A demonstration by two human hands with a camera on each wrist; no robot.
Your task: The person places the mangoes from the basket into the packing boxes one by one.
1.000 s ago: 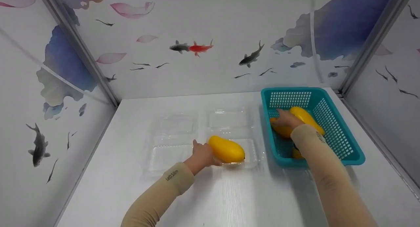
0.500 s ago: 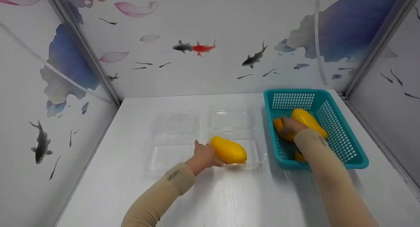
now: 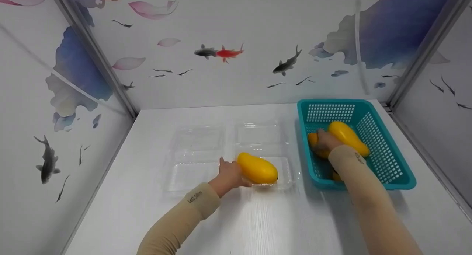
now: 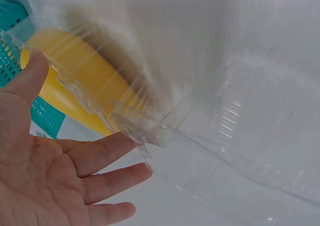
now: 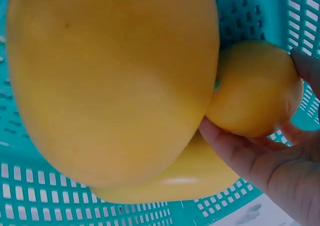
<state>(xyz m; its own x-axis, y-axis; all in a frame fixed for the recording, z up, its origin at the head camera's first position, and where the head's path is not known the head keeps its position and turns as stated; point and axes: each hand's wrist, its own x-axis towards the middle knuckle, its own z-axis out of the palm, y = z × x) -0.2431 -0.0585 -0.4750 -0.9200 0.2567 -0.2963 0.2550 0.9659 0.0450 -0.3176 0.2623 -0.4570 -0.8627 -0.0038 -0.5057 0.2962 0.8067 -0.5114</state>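
Note:
My left hand [image 3: 230,175] touches the front rim of a clear plastic container [image 3: 199,174], its fingers fairly straight in the left wrist view and the thumb against the rim. Beside it a yellow mango [image 3: 257,168] lies in the container's front right compartment. Inside the teal basket [image 3: 398,163], my right hand [image 3: 328,140] holds a mango [image 5: 255,88], with thumb and fingers around its rounded end. Another mango [image 3: 348,139] lies to the right of that hand. One more mango [image 5: 112,81] fills much of the right wrist view; in the head view the forearm mostly covers it.
The basket stands at the right of the white table [image 3: 265,222], close to the container. White printed panels [image 3: 250,89] enclose the back and sides. The container's transparent edges are hard to make out.
My right hand's fingers, extended beyond the mango a second ago, have come down around it in the basket. The left hand has barely moved. The whole head view has shifted slightly.

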